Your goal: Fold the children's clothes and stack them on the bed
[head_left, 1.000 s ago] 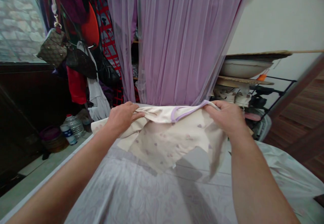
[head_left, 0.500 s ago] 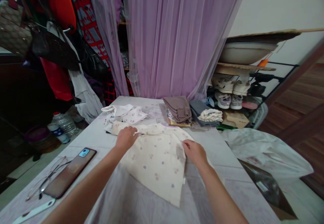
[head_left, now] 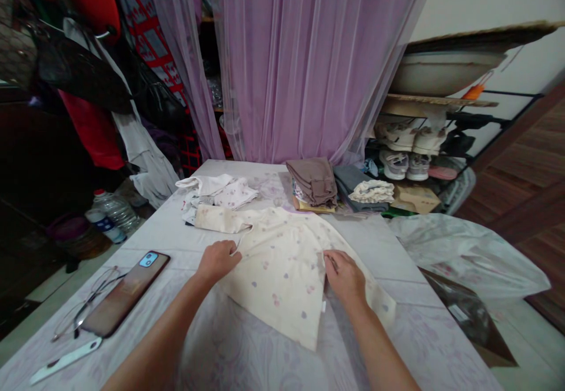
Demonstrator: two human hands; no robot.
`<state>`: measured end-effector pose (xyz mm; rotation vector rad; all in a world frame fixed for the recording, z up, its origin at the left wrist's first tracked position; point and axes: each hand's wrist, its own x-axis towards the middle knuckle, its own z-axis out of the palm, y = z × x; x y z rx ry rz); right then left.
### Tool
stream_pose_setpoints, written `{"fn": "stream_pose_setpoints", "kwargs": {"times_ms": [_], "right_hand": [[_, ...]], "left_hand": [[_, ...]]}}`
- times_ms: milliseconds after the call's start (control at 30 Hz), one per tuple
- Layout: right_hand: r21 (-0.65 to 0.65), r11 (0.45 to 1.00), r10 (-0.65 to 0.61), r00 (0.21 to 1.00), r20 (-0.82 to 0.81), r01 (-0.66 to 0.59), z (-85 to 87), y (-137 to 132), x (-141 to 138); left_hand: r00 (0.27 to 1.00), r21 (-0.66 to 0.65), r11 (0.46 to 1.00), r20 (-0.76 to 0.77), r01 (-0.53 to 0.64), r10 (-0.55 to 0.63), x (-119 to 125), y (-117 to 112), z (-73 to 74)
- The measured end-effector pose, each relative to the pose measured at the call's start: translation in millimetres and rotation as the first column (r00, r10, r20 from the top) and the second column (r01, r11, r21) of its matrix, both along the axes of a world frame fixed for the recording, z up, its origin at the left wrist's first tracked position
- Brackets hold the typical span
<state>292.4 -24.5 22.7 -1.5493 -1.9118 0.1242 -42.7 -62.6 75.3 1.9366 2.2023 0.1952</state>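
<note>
Left hand: my left hand lies on the top's near-left edge, by a thin tie, fingers curled down; my grip looks closed over the cloth, but I can't tell if it pinches anything.
Right hand: my right hand sits on the top's right side, fingers bunched against a fold; I can't tell if this grip is pinching either.
Garment: a cream cotton baby top with small printed hearts lies spread at the tabletop's middle, one sleeve reaching left, the other lower right. It looks light, limp and a little slippery on the sheet, so I'd take it by the hem or sleeve edges.
Tabletop: a lilac-patterned sheet covers it.
Left edge: a smartphone, eyeglasses and a white pen-like strip lie here.
Far edge: white clothes, a brown folded stack, grey cloth and a small patterned bundle.
Beyond: a plastic bag spills past the right edge; a shoe rack stands behind; a lilac curtain hangs at the back.
</note>
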Motion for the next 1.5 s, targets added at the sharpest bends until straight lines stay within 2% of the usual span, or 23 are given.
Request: {"fn": "stream_pose_setpoints", "kwargs": {"times_ms": [100,167,300,433,600,767,900,1033,1100,1167,1233,1300,1367,1433,1500], "right_hand": [[-0.014,0.994,-0.104,0.99,0.092,0.106,12.4,18,20],[-0.078,0.977,-0.181,0.965,0.188,0.198,18.7,33,34],[-0.241,0.91,-0.246,0.908,0.34,0.337,21.8,56,49],[-0.291,0.9,-0.207,0.906,0.369,0.324,22.8,71,42],[-0.372,0.883,-0.149,0.922,0.358,0.287,30.5,93,21],[-0.341,0.908,-0.117,0.928,0.353,0.244,30.2,101,13],[-0.288,0.918,-0.183,0.936,0.3,0.272,31.7,102,16],[-0.27,0.919,-0.196,0.926,0.322,0.288,37.5,109,8],[-0.284,0.918,-0.171,0.923,0.344,0.276,38.2,114,0],[-0.289,0.918,-0.162,0.921,0.354,0.273,36.4,117,-6],[-0.262,0.929,-0.166,0.927,0.336,0.261,32.6,115,-8],[-0.179,0.959,-0.163,0.945,0.284,0.22,27.8,105,-6],[-0.055,0.987,-0.137,0.97,0.201,0.151,22.6,86,-1],[0.058,0.997,-0.058,0.992,0.11,0.052,16.8,57,1],[0.1,0.991,0.082,0.995,0.057,-0.087,10.1,24,0]], "left_hand": [[0.996,-0.114,0.991,0.069,0.068,-0.06,-9,-2,11.5],[0.992,-0.138,0.987,0.099,0.085,-0.072,-16,3,18.2],[0.993,-0.023,1.0,0.12,0.009,-0.006,-25,31,24.4],[0.999,0.114,0.993,0.011,0.039,-0.04,-21,79,23.2],[0.98,-0.023,0.995,-0.171,0.094,-0.097,-10,128,19.6],[0.968,-0.104,0.99,-0.226,0.091,-0.113,-4,144,14.7],[0.967,-0.082,0.996,-0.247,0.045,-0.064,-8,143,20.4],[0.955,0.128,0.981,-0.24,-0.148,0.175,-24,142,31.1],[0.949,0.175,0.967,-0.226,-0.183,0.221,-31,142,32.2],[0.95,0.213,0.965,-0.238,-0.15,0.2,-33,140,28.3],[0.958,0.308,0.949,-0.248,-0.061,0.142,-31,132,19.5],[0.971,0.394,0.917,-0.235,0.054,0.044,-24,116,7.4],[0.982,0.428,0.895,-0.183,0.127,-0.052,-18,93,-6.1],[0.992,0.428,0.896,-0.092,0.121,-0.09,-15,66,-18.6],[0.997,0.387,0.921,0.035,0.044,-0.063,-18,42,-27.4]]}}
